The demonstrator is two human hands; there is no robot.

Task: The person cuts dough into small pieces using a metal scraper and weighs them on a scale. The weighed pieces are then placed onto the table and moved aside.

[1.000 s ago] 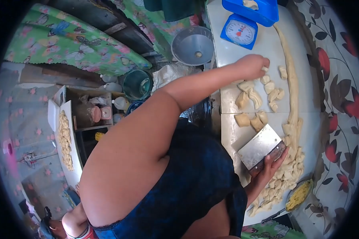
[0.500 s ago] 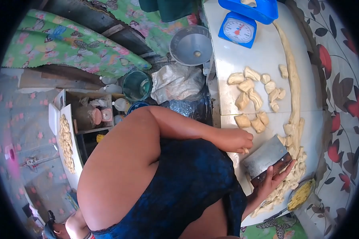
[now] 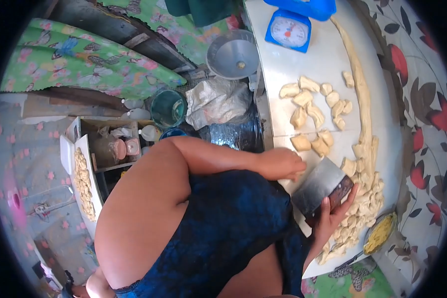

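My right hand [image 3: 333, 218] grips the dark handle of a dough scraper [image 3: 320, 185], its wide metal blade tilted up toward the left. Closed fingers on my left hand [image 3: 282, 164] sit just left of the blade, with a bit of pale dough barely showing at the fingertips. Close above that hand lie cut dough pieces [image 3: 300, 143], and more chunks [image 3: 303, 98] are scattered farther up the table. A long dough rope [image 3: 362, 94] runs down the right side to a heap of small dough pieces [image 3: 360, 218] beside the scraper.
A blue dial scale [image 3: 289, 32] stands at the table's top end. A bowl of yellow stuff [image 3: 380, 234] is at the lower right edge. Left of the table are a grey basin [image 3: 232, 53], a sack [image 3: 216, 102] and a green bucket [image 3: 169, 107]. Another person's shoulder [image 3: 99, 283] shows bottom left.
The view has shifted a little, so the table appears slightly higher and to the left. My left hand and the scraper now sit closer together.
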